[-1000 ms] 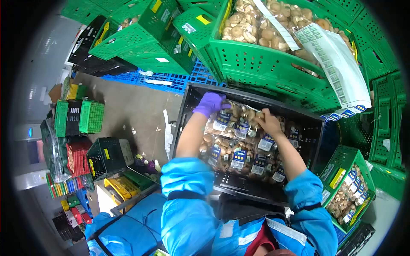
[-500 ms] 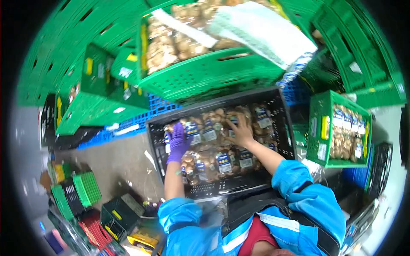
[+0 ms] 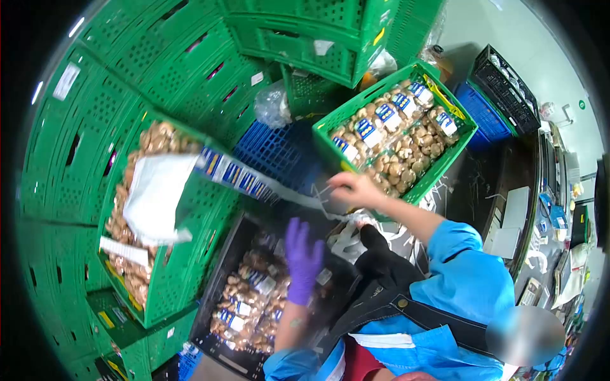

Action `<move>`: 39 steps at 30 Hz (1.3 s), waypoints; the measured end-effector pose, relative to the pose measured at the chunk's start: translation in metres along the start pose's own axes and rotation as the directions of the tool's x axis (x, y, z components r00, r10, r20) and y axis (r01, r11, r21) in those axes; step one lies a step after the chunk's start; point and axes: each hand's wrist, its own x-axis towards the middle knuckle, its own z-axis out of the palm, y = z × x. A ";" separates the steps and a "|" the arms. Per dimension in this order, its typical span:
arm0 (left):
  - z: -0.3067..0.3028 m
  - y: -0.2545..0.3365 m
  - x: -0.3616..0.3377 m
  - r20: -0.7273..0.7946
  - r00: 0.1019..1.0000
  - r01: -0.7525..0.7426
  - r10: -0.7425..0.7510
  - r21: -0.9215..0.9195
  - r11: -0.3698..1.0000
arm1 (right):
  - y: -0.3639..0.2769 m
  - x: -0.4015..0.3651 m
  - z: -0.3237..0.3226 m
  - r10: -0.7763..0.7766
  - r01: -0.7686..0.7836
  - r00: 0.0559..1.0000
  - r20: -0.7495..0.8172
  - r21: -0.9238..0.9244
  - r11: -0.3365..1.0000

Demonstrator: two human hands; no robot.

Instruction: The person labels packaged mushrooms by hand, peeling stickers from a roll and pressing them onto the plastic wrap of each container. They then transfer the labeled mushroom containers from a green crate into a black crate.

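My left hand [image 3: 303, 259], in a purple glove, is raised with fingers spread over the black crate [image 3: 219, 254]. That crate holds packs of brown mushrooms [image 3: 244, 305] with blue-and-white labels. My right hand [image 3: 357, 192], bare, has loosely bent fingers with nothing visible in them. It is beside the near corner of a green crate [image 3: 406, 198] filled with labelled mushroom packs [image 3: 381, 120]. A strip of blue-and-white labels [image 3: 238, 176] runs from the large green crate toward my right hand, its pale tail passing just left of the fingers.
At left, the large green crate [image 3: 184, 254] holds mushroom packs under a white sheet [image 3: 159, 197]. Stacked green crates [image 3: 298, 38] rise behind. A blue crate [image 3: 267, 149] sits between them. Waste strips [image 3: 349, 244] lie by my legs. Black and blue crates [image 3: 502, 82] stand at right.
My view has swung right. Both hands have come off the packs in the black crate; the right has moved over to the smaller green crate, the left has lifted up.
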 end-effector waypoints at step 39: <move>0.214 0.077 0.249 0.251 0.954 0.102 -0.166 0.251 0.963 | 0.262 0.014 -0.206 0.688 -0.603 0.719 0.093 0.575 0.553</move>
